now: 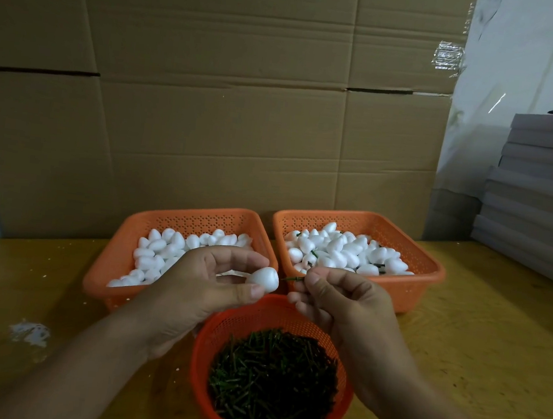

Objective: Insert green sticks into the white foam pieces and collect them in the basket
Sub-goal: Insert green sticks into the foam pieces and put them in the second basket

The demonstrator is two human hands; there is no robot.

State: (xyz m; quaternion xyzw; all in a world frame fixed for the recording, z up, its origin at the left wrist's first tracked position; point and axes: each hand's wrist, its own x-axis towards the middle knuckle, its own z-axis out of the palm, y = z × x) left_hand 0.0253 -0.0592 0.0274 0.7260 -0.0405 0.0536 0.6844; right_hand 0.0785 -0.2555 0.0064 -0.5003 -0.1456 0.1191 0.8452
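Observation:
My left hand (211, 281) pinches a white egg-shaped foam piece (263, 278) between thumb and fingers. My right hand (337, 302) pinches a thin green stick (292, 279) whose tip touches the foam piece's right end. Both hands hover above a round orange basket (209, 336) full of green sticks (272, 381). Behind on the left, a rectangular orange basket (107, 259) holds plain foam pieces (164, 248). The right orange basket (423, 271) holds foam pieces with green sticks in them (339, 249).
The baskets stand on a yellowish wooden table (478, 335) with white foam crumbs at the left (30, 333). A cardboard wall (212, 98) rises behind the table. Stacked grey boards (542, 191) sit at the back right.

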